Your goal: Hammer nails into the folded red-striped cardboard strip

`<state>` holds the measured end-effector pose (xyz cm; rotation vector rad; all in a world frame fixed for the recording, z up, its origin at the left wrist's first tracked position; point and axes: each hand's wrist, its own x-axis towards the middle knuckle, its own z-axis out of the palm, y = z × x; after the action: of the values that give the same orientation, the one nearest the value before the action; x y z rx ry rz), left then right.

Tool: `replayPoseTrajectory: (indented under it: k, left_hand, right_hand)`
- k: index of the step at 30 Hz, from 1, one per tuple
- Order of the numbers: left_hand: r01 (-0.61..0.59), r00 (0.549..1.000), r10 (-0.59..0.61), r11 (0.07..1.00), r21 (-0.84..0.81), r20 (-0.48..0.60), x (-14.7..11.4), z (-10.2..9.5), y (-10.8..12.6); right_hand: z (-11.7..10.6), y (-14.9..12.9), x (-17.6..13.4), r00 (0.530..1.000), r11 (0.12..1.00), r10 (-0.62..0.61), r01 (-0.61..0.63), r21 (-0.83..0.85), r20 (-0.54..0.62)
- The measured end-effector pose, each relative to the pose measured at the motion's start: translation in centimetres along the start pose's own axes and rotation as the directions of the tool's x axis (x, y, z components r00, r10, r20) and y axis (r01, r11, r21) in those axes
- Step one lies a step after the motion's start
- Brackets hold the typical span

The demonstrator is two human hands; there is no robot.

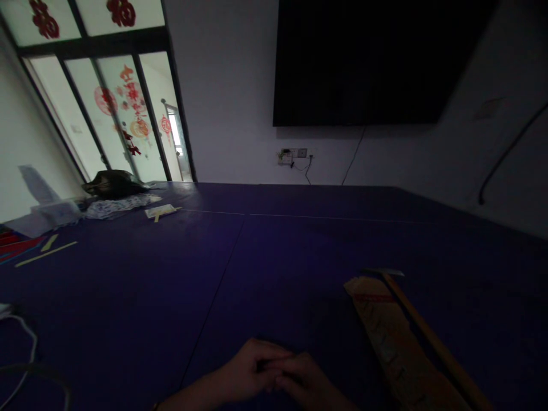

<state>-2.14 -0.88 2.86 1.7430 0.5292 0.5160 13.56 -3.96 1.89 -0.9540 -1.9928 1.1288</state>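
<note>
My left hand (252, 368) and my right hand (309, 381) rest together at the near edge of the purple tabletop (274, 285). Their fingers are curled and meet each other, and no object shows between them. To the right of my right hand lies a long brown cardboard piece (387, 337) with a red stripe and several small dark, thin marks that could be nails. Along its right side is a hammer (428, 331) with a wooden handle, its metal head at the far end.
A white cable (31, 334) curls at the left edge. Farther left are red folders (19, 246), a yellowish strip (47, 254), a small white packet (160, 211) and a dark bag (113, 184). A screen (363, 63) hangs on the wall above sockets (295, 154).
</note>
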Motion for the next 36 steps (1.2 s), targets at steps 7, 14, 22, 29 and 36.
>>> replayPoseTrajectory:
  k: [7,14,22,29,36]
  left_hand:
    - [-0.011,1.000,0.011,1.000,-0.022,0.006,0.1,0.1,0.3]
    - [-0.004,1.000,0.005,0.999,-0.045,0.012,0.1,0.1,0.4]
    - [-0.011,1.000,0.012,1.000,-0.026,0.008,0.1,0.1,0.1]
    - [-0.045,0.999,0.046,0.999,-0.011,0.018,0.1,0.0,0.0]
    - [-0.037,0.999,0.037,0.999,-0.019,0.017,0.1,0.1,0.3]
  right_hand:
    - [-0.2,-0.3,0.1,1.000,1.000,0.001,-0.001,0.005,0.025]
    - [0.0,0.5,-0.1,1.000,1.000,0.011,-0.011,0.011,0.000]
    - [0.2,0.9,-0.1,0.999,0.998,-0.038,0.037,0.047,0.011]
    - [0.3,1.6,0.2,0.998,0.998,-0.056,0.056,0.034,0.018]
    - [0.4,2.4,0.1,0.998,0.998,-0.064,0.063,0.031,0.023]
